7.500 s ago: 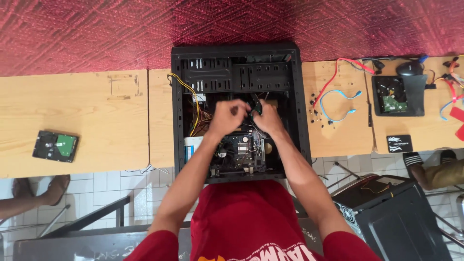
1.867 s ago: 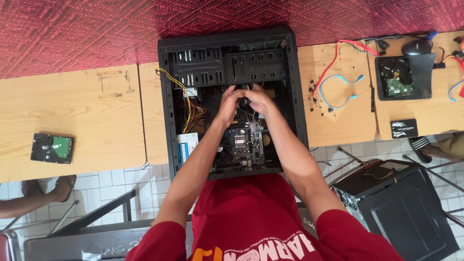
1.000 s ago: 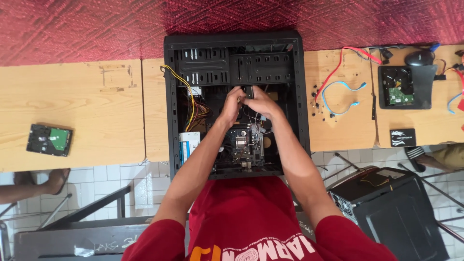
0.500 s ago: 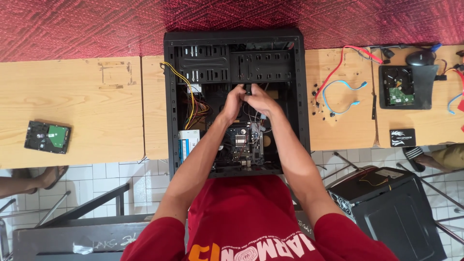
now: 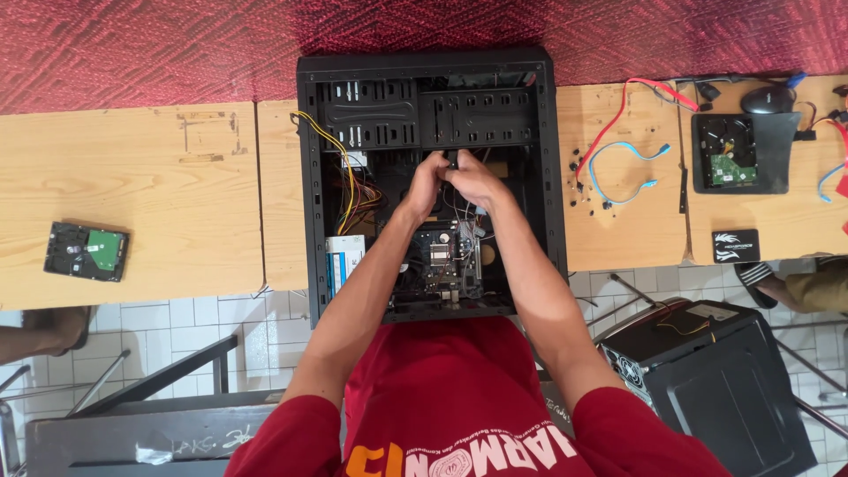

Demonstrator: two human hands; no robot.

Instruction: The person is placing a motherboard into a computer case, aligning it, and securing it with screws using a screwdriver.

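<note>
Open computer case (image 5: 309,177) crowded with drive cages (image 5: 424,115), yellow cables (image 5: 344,168), motherboard (image 5: 442,256), bare desk (image 5: 132,185) left

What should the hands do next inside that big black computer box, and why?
Probably press the small dark connector gently into place. Both the left hand and right hand pinch it together just below the drive bays in the open black case, above the motherboard, with thin wires trailing under them.
</note>
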